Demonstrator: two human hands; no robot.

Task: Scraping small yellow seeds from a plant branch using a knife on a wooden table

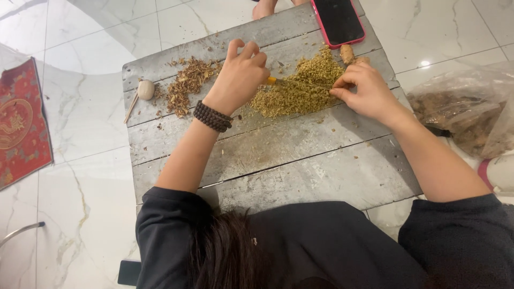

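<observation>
White marble-look floor tiles (96, 176) w/ grey veins all round; on them a low table of weathered grey wooden planks (300, 166), seen from above. Red patterned mat (21, 123) lies on the floor at far left, clear plastic bag of brownish stuff (460, 115) on the right. Phone in a pink case (338, 21) sits at the table's far edge, screen dark. Small pale round object w/ a thin stick (143, 91) near the left edge, beside a pile of brown peelings (184, 85). Bigger yellowish chopped pile (302, 88) lies mid-table between both hands. Left hand (238, 77), dark bead bracelet (212, 116) on wrist, is curled closed round a small yellow-handled tool (272, 81). Right hand (364, 91) pinches bits at the pile's right edge, just in front of a ginger-like root piece (348, 53).
</observation>
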